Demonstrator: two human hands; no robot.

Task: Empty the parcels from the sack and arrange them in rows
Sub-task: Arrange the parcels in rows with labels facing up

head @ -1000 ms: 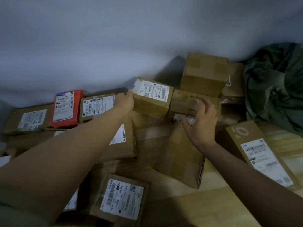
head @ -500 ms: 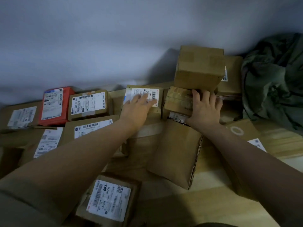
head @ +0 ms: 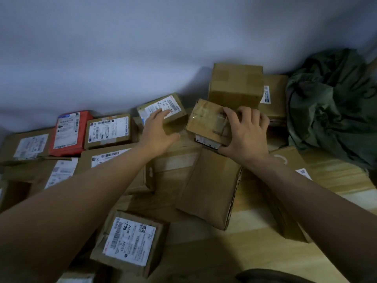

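From the head camera, a small taped box [head: 208, 121] is gripped by the right hand [head: 247, 135], fingers curled over its far edge and thumb under the near one. It sits tilted, long axis running left to right, among unsorted parcels. Just left of this grip, the left hand [head: 157, 131] lies flat, fingers straight, on a labelled box [head: 163, 111] at the wall row's end (three parcels, a red parcel [head: 70, 133] among them, are lined up beyond). The gap beside that box is judged the likely destination. The emptied green sack [head: 334, 107] lies well right.

Dim, soft-focus picture with wide-angle bending at the edges.
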